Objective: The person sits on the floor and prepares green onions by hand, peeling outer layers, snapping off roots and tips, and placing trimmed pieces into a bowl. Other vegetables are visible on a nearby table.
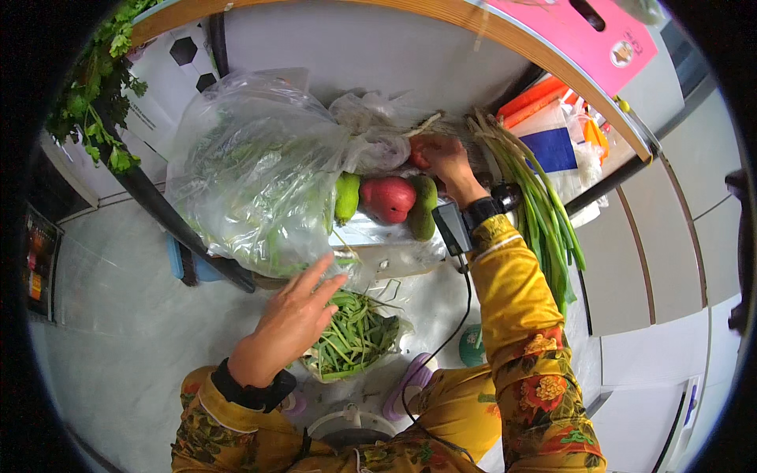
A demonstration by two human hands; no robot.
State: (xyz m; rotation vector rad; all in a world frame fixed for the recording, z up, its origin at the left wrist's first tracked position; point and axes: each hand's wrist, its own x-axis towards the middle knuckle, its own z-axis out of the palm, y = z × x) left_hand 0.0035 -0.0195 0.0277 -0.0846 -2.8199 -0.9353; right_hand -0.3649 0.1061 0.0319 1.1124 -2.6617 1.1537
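My right hand (447,165) reaches onto a low shelf, its fingers curled around a reddish vegetable (420,149) that they partly hide. In front of it lie a large red-skinned root vegetable (388,200), a dark green gourd-like vegetable (423,213) and a brighter green one (348,198). To their left bulges a big clear plastic bag (254,177) with leafy greens inside. My left hand (295,319) is empty, fingers apart, near the bag's lower edge. Below it on the floor, a bag of cut green leaves (355,337) stands open.
Long green onions (538,201) hang over the shelf's right side. Above, a wooden tabletop edge (449,18) curves across, carrying a pink box (591,41). Coriander-like herbs (89,106) droop at upper left. Black table legs (171,207) flank the shelf; a cable (467,301) trails from my right wrist.
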